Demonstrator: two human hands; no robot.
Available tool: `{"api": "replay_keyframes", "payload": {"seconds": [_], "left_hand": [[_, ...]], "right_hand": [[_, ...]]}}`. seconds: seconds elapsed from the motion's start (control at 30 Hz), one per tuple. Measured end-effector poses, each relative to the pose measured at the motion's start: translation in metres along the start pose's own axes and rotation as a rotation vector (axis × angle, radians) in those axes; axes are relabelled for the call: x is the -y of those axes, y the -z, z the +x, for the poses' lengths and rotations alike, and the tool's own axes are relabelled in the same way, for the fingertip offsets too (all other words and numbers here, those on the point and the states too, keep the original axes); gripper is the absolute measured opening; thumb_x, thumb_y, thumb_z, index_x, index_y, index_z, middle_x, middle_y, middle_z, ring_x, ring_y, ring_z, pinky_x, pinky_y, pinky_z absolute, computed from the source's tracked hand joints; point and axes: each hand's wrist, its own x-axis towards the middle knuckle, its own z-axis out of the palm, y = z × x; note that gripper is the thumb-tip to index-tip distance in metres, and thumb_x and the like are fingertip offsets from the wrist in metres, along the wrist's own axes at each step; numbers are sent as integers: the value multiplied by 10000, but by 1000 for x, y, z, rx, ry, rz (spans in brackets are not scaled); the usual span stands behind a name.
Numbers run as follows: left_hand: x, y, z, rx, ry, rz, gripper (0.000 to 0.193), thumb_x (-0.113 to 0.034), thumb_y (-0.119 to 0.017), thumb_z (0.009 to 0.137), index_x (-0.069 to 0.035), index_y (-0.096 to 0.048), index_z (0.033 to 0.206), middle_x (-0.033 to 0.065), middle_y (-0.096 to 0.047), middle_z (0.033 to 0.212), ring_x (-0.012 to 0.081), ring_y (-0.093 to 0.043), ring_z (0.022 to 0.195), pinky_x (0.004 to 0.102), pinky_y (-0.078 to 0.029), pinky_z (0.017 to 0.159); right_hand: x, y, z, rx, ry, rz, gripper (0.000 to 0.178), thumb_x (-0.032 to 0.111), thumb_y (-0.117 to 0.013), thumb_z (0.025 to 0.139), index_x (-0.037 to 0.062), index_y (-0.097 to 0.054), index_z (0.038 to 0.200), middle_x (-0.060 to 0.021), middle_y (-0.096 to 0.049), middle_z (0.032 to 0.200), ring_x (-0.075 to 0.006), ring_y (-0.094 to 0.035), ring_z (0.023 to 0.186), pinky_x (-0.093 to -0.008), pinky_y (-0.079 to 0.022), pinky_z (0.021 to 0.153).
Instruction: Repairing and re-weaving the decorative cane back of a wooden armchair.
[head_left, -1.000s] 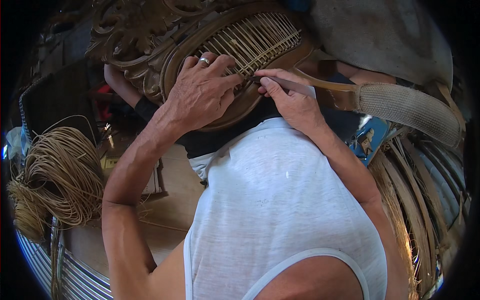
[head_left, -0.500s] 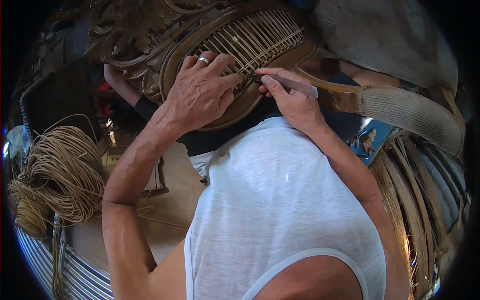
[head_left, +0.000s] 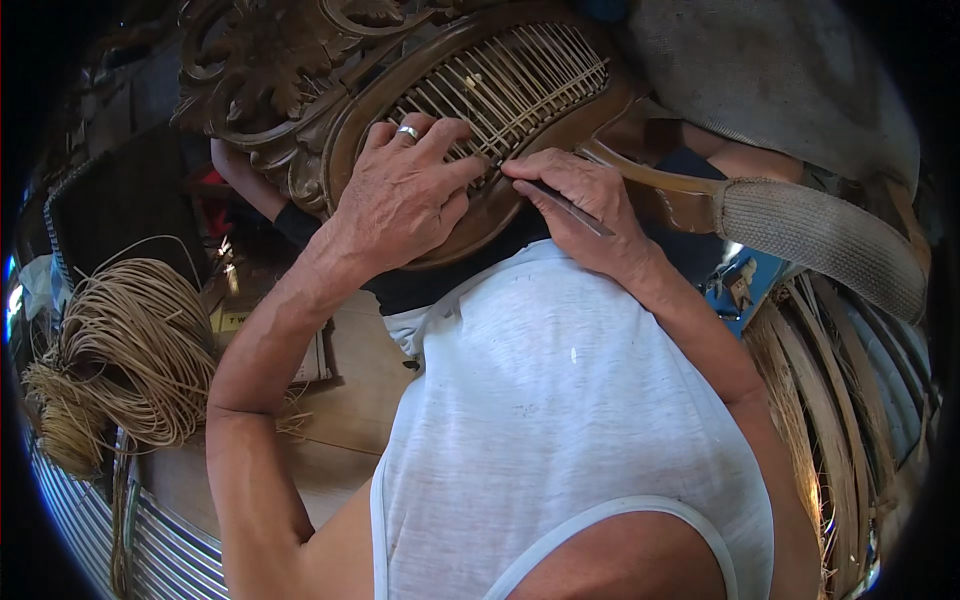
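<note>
A carved brown wooden frame [head_left: 345,150] lies before me, with thin cane strands [head_left: 545,65] strung across its oval opening. My left hand [head_left: 405,195], a ring on one finger, rests over the near left strands; its fingers are bent and apart, tips partly hidden at the weave. My right hand [head_left: 585,200] is closed round a thin flat metal tool [head_left: 574,208], seen nearly edge-on. Its thumb and forefinger tips meet the frame's near rim, close to my left forefinger. Whether they also pinch a strand I cannot tell.
A large coil of cane [head_left: 140,350] hangs at the left. Right of the frame curves an armrest with a woven cover [head_left: 820,230]. Beyond it are a blue object [head_left: 745,285] and long wooden strips [head_left: 810,390]. A person's arm [head_left: 245,180] shows behind the frame.
The flat tool has turned in my right hand from broad side to edge, its end now lower. My right fingertips have come to the rim. My left hand stays nearly in place.
</note>
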Motion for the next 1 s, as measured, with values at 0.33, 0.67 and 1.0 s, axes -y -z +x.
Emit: {"api": "replay_keyframes", "payload": {"seconds": [0.33,0.67,1.0], "left_hand": [[7,36,-18,-187,291,-149,357,-192,-706,966,-92,-700,1309,119,-596,1411,337,-510,1370,474,-431,1120],[-17,31,0,-154,442,-207,329,-177,-721,956,-76,-708,1269,157,-665,1249,357,-636,1136,422,-508,980],[-41,-3,31,-25,347,42,341,-322,-802,872,-6,-749,987,139,-624,1106,336,-571,1074,451,-454,931]], "right_hand": [[8,16,-27,-51,-454,364,197,91,-631,1042,-12,-700,1195,-84,-711,1035,-131,-713,919,-254,-586,793],[2,42,-47,172,-135,343,206,65,-699,965,32,-725,1166,-115,-738,1102,-261,-724,1006,-377,-569,932],[-16,79,-112,96,-409,295,220,209,-710,994,85,-751,1171,-94,-763,1094,-230,-714,1003,-353,-552,904]]}}
